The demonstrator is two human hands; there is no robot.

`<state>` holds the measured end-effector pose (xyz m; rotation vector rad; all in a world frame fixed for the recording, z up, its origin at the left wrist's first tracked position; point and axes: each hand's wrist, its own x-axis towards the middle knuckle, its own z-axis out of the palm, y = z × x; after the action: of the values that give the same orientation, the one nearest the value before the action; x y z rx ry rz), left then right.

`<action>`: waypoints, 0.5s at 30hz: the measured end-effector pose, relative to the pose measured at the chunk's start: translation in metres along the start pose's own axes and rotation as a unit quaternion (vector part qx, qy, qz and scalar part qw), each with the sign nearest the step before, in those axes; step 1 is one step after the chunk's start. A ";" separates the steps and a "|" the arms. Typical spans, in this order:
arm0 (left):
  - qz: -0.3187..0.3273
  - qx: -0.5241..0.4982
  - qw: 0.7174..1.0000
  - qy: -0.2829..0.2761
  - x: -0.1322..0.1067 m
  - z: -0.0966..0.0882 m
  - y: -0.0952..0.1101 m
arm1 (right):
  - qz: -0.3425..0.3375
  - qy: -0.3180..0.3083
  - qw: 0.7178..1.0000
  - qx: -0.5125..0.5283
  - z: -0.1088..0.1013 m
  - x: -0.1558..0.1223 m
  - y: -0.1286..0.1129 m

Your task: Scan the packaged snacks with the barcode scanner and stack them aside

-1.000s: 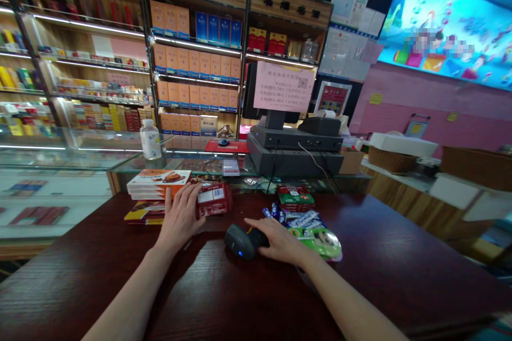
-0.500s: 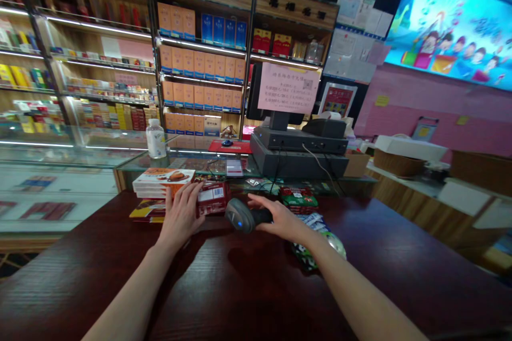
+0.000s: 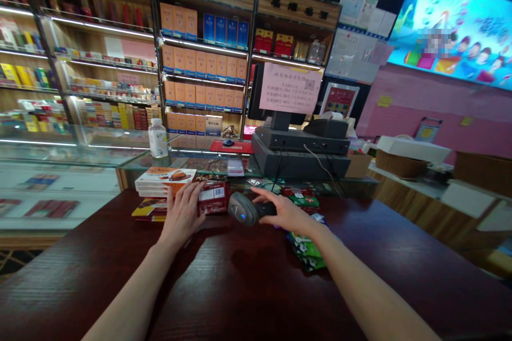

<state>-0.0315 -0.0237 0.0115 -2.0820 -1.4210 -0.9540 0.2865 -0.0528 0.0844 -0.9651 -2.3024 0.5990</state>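
Observation:
My left hand [image 3: 182, 216] is closed on the left end of a dark red box [image 3: 213, 204], whose barcode label faces up toward me. A dark grey barcode scanner [image 3: 242, 209] is held by its handle in my right hand [image 3: 290, 214], its head beside the box's right end. White boxes with a picture of a round brown snack [image 3: 166, 177] are stacked left of my left hand. Beneath them lie yellow and dark red packs [image 3: 146, 209]. Green snack bags [image 3: 307, 250] lie partly under my right forearm, and red-and-green packs [image 3: 304, 197] sit behind my right hand.
The dark wooden counter [image 3: 224, 287] meets a glass display case [image 3: 136, 162]. A white bottle [image 3: 158, 138], a mouse [image 3: 228, 143] and a monitor with a pink notice [image 3: 288, 88] stand on the glass. Below the monitor is a grey cash drawer [image 3: 300, 162]. Stocked shelves [image 3: 204, 53] line the back.
The scanner and my right hand have shifted slightly up and right. More of the green bags shows beside my right forearm. My left hand stays on the box.

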 end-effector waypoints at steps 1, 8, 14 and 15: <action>0.001 0.001 1.000 0.001 0.000 0.000 0.000 | 0.000 0.000 1.000 -0.002 0.000 0.000 0.000; 0.002 0.003 1.000 -0.001 -0.001 0.001 0.000 | 0.000 0.009 1.000 -0.006 0.002 -0.001 0.000; 0.003 -0.003 1.000 -0.003 -0.001 -0.001 0.002 | 0.022 0.008 0.999 -0.036 0.015 -0.014 0.005; 0.003 -0.004 1.000 -0.004 -0.001 -0.001 0.002 | 0.025 0.002 0.999 -0.040 0.020 -0.018 0.006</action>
<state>-0.0299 -0.0258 0.0120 -2.0964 -1.4161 -0.9529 0.2868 -0.0655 0.0604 -1.0638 -2.3193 0.5279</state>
